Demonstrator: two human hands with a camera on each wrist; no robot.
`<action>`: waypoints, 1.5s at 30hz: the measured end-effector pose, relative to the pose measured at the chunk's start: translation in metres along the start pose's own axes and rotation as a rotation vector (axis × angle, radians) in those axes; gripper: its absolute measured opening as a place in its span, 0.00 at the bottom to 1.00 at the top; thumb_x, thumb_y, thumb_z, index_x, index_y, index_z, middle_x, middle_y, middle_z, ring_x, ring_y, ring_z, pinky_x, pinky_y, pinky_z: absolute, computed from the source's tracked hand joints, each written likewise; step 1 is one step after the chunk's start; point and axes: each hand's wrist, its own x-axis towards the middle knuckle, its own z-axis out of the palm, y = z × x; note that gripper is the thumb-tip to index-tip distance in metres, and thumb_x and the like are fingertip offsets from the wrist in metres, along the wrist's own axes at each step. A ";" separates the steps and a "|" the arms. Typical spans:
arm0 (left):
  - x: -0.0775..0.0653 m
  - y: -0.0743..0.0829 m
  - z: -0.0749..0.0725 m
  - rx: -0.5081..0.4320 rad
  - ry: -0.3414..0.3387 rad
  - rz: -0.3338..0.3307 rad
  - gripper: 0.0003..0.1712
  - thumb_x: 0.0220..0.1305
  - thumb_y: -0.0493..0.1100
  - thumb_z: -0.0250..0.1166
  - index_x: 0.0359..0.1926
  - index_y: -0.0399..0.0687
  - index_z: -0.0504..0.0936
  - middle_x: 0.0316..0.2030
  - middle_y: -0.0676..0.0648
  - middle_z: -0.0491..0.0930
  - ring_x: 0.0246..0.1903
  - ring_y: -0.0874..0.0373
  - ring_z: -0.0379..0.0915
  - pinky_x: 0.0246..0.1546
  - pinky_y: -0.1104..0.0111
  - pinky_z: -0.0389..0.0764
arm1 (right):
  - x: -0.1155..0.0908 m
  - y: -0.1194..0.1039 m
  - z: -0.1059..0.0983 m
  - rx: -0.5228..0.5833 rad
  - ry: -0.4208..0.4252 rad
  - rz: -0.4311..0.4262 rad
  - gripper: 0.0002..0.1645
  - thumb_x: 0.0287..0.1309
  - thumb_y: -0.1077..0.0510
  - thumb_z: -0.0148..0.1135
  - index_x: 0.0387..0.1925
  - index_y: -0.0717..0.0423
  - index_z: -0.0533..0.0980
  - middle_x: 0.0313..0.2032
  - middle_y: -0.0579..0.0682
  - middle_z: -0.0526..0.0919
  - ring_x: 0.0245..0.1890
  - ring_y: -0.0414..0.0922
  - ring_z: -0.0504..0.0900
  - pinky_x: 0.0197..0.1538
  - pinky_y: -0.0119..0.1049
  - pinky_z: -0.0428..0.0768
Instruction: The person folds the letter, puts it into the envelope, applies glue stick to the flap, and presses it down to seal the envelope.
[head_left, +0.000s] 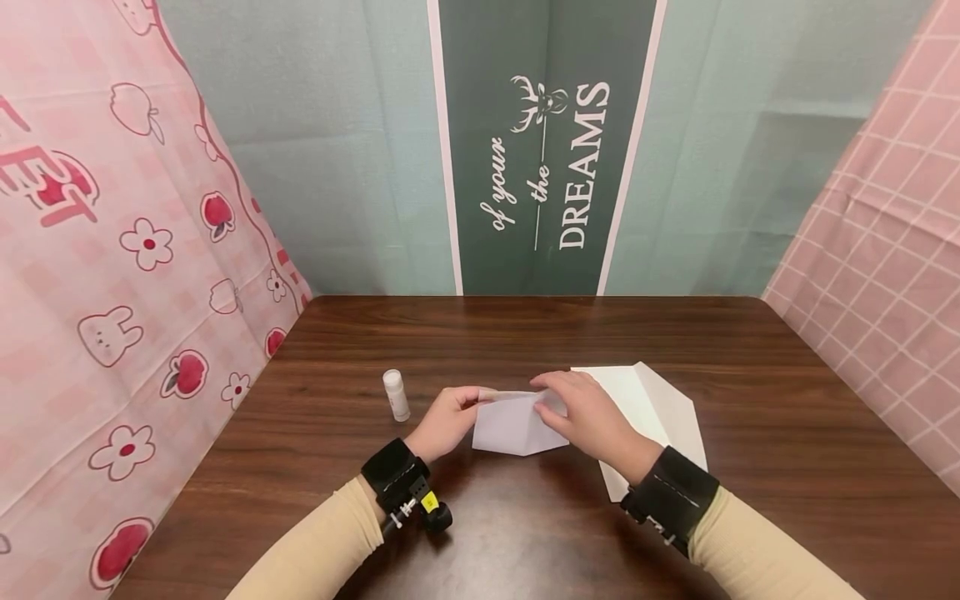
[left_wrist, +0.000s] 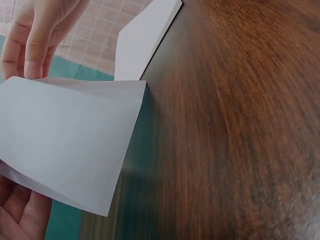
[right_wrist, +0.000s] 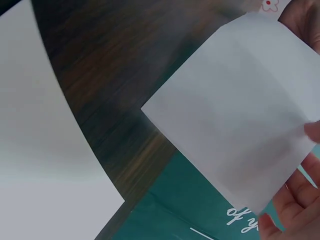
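Note:
A small folded sheet of white paper [head_left: 504, 427] stands tilted over the table between both hands, its crease running down to a point at the lower edge. My left hand [head_left: 447, 422] pinches its upper left side; in the left wrist view the fingers [left_wrist: 35, 215] lie partly hidden behind the paper. At the upper right edge my right hand [head_left: 592, 414] holds the same folded paper, thumb on the near face and fingers at the back. The right wrist view shows the folded paper [right_wrist: 235, 110] broad side on, with that thumb pressing its face.
Beside my right forearm lies a larger creased white sheet [head_left: 678, 417], partly covered by the hand and wrist strap. A white glue stick [head_left: 396, 395] is left of my left hand. The dark wooden table [head_left: 517, 333] ends at a printed cloth backdrop.

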 end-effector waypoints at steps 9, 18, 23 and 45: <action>0.001 -0.012 0.000 0.049 -0.024 0.035 0.12 0.66 0.34 0.54 0.45 0.35 0.81 0.38 0.43 0.82 0.33 0.60 0.74 0.35 0.68 0.76 | 0.001 -0.001 0.003 -0.048 0.015 -0.009 0.11 0.51 0.53 0.69 0.33 0.54 0.78 0.32 0.47 0.81 0.39 0.44 0.79 0.59 0.54 0.62; -0.005 0.006 -0.006 -0.002 0.007 0.029 0.14 0.67 0.35 0.54 0.48 0.31 0.79 0.44 0.39 0.80 0.42 0.49 0.76 0.43 0.61 0.77 | 0.002 -0.002 0.006 -0.047 -0.009 0.030 0.10 0.51 0.54 0.69 0.32 0.54 0.79 0.30 0.46 0.81 0.37 0.44 0.79 0.58 0.54 0.64; -0.002 -0.016 -0.009 -0.035 0.042 0.032 0.15 0.68 0.40 0.55 0.48 0.33 0.80 0.45 0.40 0.81 0.45 0.50 0.76 0.45 0.57 0.77 | 0.002 0.000 0.007 -0.055 0.000 0.018 0.09 0.51 0.55 0.69 0.32 0.54 0.79 0.30 0.46 0.80 0.36 0.44 0.79 0.58 0.54 0.64; -0.001 -0.025 -0.009 0.109 0.141 0.025 0.09 0.62 0.42 0.63 0.40 0.44 0.84 0.35 0.49 0.83 0.36 0.53 0.77 0.37 0.69 0.77 | 0.001 -0.001 0.005 -0.038 -0.006 -0.009 0.10 0.51 0.55 0.69 0.33 0.55 0.79 0.30 0.47 0.81 0.36 0.44 0.79 0.58 0.53 0.65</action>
